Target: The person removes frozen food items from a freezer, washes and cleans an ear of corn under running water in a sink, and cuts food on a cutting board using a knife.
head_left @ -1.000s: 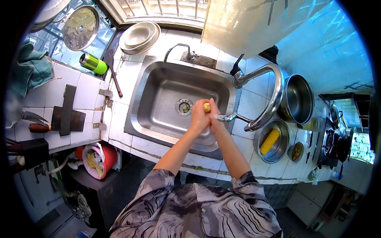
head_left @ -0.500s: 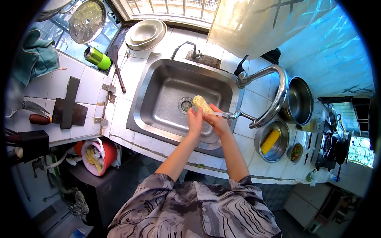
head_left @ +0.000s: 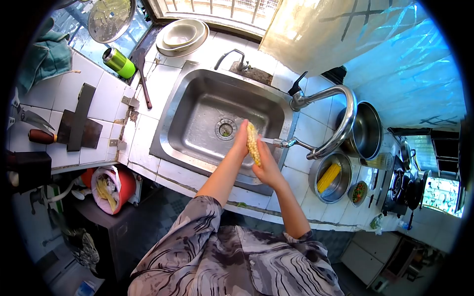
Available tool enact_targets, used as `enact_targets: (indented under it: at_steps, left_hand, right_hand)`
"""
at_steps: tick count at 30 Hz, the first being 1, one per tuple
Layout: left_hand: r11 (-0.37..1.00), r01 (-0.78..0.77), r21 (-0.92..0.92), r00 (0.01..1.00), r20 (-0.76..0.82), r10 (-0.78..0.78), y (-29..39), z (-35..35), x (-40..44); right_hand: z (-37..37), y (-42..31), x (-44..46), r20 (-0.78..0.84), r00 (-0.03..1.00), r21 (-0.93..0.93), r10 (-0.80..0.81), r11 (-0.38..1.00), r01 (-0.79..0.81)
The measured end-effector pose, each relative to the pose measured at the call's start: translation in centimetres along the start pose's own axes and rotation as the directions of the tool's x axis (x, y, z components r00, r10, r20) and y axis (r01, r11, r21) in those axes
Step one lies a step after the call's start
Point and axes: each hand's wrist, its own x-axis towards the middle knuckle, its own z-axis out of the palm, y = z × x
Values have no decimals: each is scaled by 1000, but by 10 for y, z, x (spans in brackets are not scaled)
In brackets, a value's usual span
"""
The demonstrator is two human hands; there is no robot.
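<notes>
A pale yellow ear of corn is held upright-slanting between my two hands above the metal sink. My left hand presses along its left side, fingers pointing away from me. On the other side my right hand closes round it from the right and below. Water runs sideways from the nozzle of the curved faucet onto my right fingers and the corn. The sink drain lies left of my hands, with small scraps in it.
A metal bowl holding another yellow corn ear stands right of the sink. Beside it are a small bowl of chopped food and a deep pot. A cleaver and a lined red bin are to the left.
The corn has turned from slanting to the left to nearly lengthwise, pointing away from me. My left hand has slid up along it. My view has shifted slightly.
</notes>
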Motion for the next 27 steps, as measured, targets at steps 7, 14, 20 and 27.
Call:
enact_targets:
  at_steps: [7,14,20,27]
  left_hand:
    - [954,-298,28,954,45,297,-11,21,-12]
    - [927,140,-349,958,283,-39,0,18,6]
    - [932,283,-227,920,339,-196,-20,-6,22]
    - [981,-181,66,981,83,175,11,-26,-16]
  right_hand:
    - [4,4,3,-229,915,-96,333,927,-362]
    - [-16,7,28,152,794,668,589,531,-522]
    - [-24,43,50,-193,945,147,264,960,-238]
    - [-102,45,146,-308,881,-899,-358,413,-146]
